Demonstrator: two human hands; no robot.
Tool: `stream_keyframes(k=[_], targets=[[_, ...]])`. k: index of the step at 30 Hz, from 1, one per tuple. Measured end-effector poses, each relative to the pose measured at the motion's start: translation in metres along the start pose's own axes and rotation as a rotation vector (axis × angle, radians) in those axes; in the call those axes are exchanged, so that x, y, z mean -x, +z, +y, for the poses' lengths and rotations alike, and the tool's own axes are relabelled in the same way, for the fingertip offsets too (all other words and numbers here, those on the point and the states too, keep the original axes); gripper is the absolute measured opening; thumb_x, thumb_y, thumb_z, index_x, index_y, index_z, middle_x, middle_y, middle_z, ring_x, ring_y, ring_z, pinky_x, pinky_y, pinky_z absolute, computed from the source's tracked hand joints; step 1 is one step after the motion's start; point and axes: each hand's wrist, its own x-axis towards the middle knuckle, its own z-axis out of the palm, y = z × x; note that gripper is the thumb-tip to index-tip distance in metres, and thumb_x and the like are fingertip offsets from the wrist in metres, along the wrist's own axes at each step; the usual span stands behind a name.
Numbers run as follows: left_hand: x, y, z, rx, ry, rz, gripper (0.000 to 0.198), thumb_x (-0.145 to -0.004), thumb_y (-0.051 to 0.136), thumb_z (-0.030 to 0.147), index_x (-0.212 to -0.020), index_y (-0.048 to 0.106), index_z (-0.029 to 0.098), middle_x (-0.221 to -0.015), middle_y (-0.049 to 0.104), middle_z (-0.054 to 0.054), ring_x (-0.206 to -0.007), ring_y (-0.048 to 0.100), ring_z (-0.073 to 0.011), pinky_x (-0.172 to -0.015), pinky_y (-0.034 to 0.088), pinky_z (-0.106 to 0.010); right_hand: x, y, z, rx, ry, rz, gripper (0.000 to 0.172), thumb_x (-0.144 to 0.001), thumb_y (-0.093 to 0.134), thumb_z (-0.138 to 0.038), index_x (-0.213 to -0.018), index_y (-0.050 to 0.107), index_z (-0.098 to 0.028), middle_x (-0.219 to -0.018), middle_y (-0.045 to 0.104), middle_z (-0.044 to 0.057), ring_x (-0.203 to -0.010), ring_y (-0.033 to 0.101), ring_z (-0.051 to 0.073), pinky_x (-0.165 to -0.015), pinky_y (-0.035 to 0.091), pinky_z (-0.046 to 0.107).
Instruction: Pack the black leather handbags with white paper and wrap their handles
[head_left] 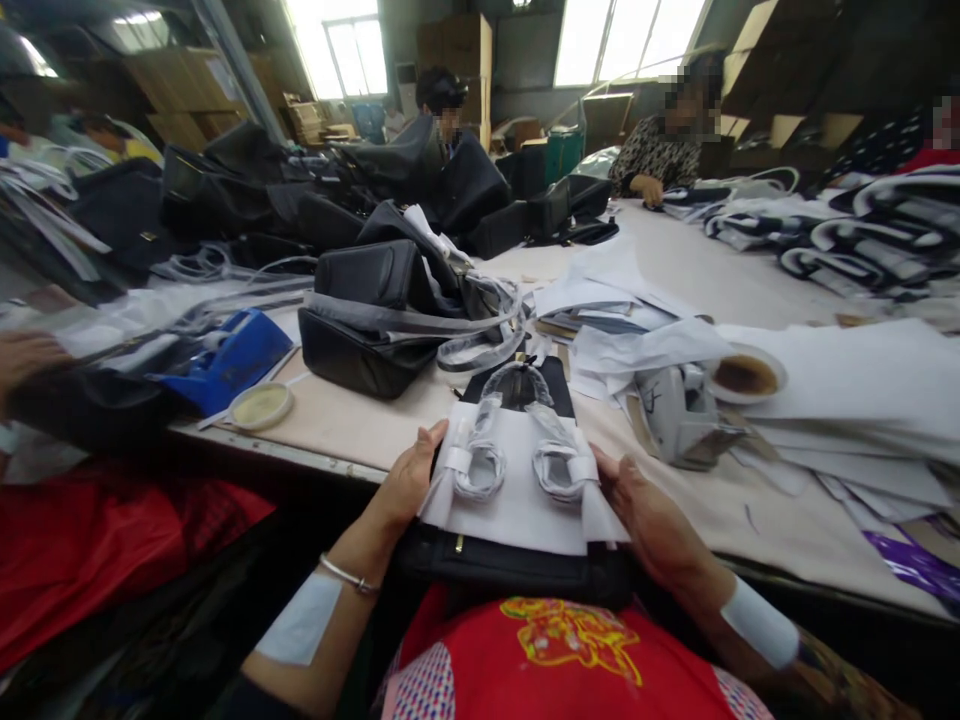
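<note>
Red apron (555, 660), head view, nearest. One black bag (495, 568) at the edge of the bench (341, 410) before us, white sheet (517, 525) and bundled straps (474, 491) uppermost; our left hand (415, 468) and right hand (634, 500) clasp its opposite sides, presumably to keep it steady. Bench: pale-topped, bearing other bags (360, 350), papers (847, 375), round dish (261, 405). Room: windows (356, 55), cartons (180, 80), co-workers (652, 150) beyond.

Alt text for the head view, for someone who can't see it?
Left hand and right hand hold a black bag by its sides, a white sheet and two wrapped coils on top. More black bags lie beyond on the table, a blue tape dispenser to the left.
</note>
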Motion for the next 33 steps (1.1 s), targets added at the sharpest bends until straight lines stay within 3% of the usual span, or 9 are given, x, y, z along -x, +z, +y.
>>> stream_keyframes(k=[3,6,9,12,24,27,29,31,33], targets=[[-0.022,-0.011,0.003,-0.13,-0.025,0.077,0.08,-0.087,0.048,0.076,-0.126,0.068,0.009,-0.135,0.066,-0.02,-0.131,0.057,-0.034,-0.115,0.041,-0.048,-0.021,-0.021,0.005,0.201,-0.017,0.171,0.06,-0.088,0.055,-0.068,-0.118,0.072,-0.018,-0.119,0.072,0.012,-0.113,0.065,0.03,-0.097,0.053,0.043],[-0.048,-0.018,0.008,-0.248,-0.012,0.131,0.079,-0.084,0.054,0.073,-0.126,0.066,0.007,-0.129,0.068,-0.021,-0.117,0.066,-0.0333,-0.102,0.051,-0.048,-0.049,-0.025,-0.001,0.387,-0.12,0.207,0.062,-0.091,0.05,-0.065,-0.125,0.067,-0.015,-0.109,0.072,0.012,-0.092,0.067,0.025,-0.081,0.055,0.04],[-0.065,-0.011,0.012,-0.348,0.097,0.07,0.076,-0.091,0.043,0.069,-0.131,0.063,0.008,-0.14,0.062,-0.019,-0.124,0.061,-0.0297,-0.108,0.046,-0.045,-0.071,-0.019,-0.013,0.614,-0.29,0.13,0.059,-0.095,0.042,-0.061,-0.122,0.069,-0.016,-0.116,0.069,0.013,-0.102,0.064,0.025,-0.094,0.051,0.042],[-0.068,0.002,0.01,-0.433,0.18,0.016,0.068,-0.097,0.036,0.061,-0.13,0.064,0.008,-0.14,0.062,-0.018,-0.133,0.055,-0.0264,-0.117,0.036,-0.041,-0.081,-0.013,-0.015,0.75,-0.349,0.079,0.056,-0.095,0.041,-0.06,-0.108,0.075,-0.018,-0.113,0.07,0.013,-0.114,0.06,0.027,-0.107,0.043,0.043],[-0.053,0.009,-0.007,-0.537,0.294,0.083,0.059,-0.101,0.032,0.053,-0.113,0.071,0.011,-0.131,0.064,-0.018,-0.129,0.056,-0.0244,-0.116,0.039,-0.037,-0.073,-0.015,0.0,0.859,-0.398,0.062,0.057,-0.098,0.035,-0.062,-0.109,0.073,-0.02,-0.114,0.067,0.013,-0.116,0.058,0.029,-0.11,0.041,0.045],[-0.052,-0.002,0.0,-0.504,0.248,0.037,0.064,-0.101,0.031,0.059,-0.122,0.068,0.011,-0.136,0.064,-0.017,-0.132,0.055,-0.0263,-0.118,0.037,-0.04,-0.069,-0.022,-0.004,0.829,-0.355,0.05,0.06,-0.098,0.033,-0.065,-0.12,0.07,-0.022,-0.125,0.066,0.013,-0.122,0.058,0.029,-0.112,0.04,0.047],[-0.048,-0.009,0.01,-0.465,0.24,0.051,0.071,-0.1,0.03,0.063,-0.134,0.061,0.009,-0.143,0.058,-0.018,-0.136,0.051,-0.0287,-0.119,0.035,-0.044,-0.059,-0.024,-0.009,0.798,-0.364,0.107,0.063,-0.099,0.032,-0.064,-0.135,0.062,-0.022,-0.136,0.062,0.014,-0.125,0.058,0.031,-0.113,0.04,0.051],[-0.041,-0.012,0.022,-0.45,0.31,0.074,0.076,-0.099,0.028,0.066,-0.144,0.053,0.011,-0.153,0.049,-0.017,-0.144,0.042,-0.0299,-0.122,0.03,-0.046,-0.047,-0.022,-0.012,0.814,-0.447,0.155,0.067,-0.099,0.034,-0.063,-0.148,0.05,-0.021,-0.151,0.05,0.014,-0.138,0.049,0.033,-0.118,0.033,0.054],[-0.032,-0.007,0.032,-0.459,0.373,-0.02,0.078,-0.095,0.033,0.071,-0.147,0.051,0.017,-0.158,0.043,-0.013,-0.149,0.035,-0.0304,-0.125,0.024,-0.047,-0.035,-0.016,-0.012,0.871,-0.515,0.068,0.068,-0.098,0.038,-0.062,-0.154,0.042,-0.024,-0.162,0.036,0.009,-0.15,0.032,0.033,-0.124,0.022,0.053]])
